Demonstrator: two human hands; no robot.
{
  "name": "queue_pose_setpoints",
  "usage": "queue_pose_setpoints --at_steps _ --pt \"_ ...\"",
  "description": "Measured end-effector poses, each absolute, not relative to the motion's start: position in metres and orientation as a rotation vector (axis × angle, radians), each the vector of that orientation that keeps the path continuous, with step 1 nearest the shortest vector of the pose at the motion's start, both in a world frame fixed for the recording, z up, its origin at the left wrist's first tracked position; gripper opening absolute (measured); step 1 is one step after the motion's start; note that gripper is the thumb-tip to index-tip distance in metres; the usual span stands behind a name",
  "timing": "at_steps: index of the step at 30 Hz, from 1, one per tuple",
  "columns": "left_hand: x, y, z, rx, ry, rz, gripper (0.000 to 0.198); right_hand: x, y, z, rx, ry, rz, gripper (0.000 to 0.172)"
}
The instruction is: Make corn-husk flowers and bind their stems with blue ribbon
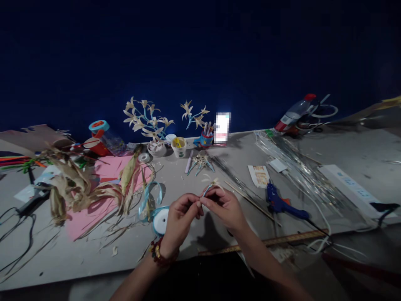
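Note:
My left hand [180, 219] and my right hand [226, 207] meet above the middle of the grey table [94, 255]. Both pinch a small husk flower wrapped with light blue ribbon [210, 187], held between the fingertips. A bead bracelet [158, 253] circles my left wrist. A spool of light blue ribbon [160, 220] lies just left of my left hand, its loose end [149, 198] curling up. Several finished husk pieces [201, 162] lie farther back on the table.
Dried corn husks [81, 184] lie on pink paper [103, 200] at left. A blue glue gun [283, 205], thin sticks [250, 200], a wooden ruler [275, 242] and a power strip [347, 184] sit at right. Husk flower sprays [147, 119], cups and jars stand at the back.

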State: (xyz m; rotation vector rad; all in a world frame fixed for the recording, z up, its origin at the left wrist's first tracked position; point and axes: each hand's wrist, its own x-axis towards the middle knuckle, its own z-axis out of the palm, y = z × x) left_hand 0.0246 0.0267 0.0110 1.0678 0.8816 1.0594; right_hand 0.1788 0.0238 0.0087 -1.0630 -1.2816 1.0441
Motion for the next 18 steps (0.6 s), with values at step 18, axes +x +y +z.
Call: queue_pose_setpoints --at_steps 18 --pt "0.0264 0.0298 0.0077 0.954 0.868 1.017 0.016 0.1794 0.0204 0.0143 -1.068 -1.348 0.987 0.007"
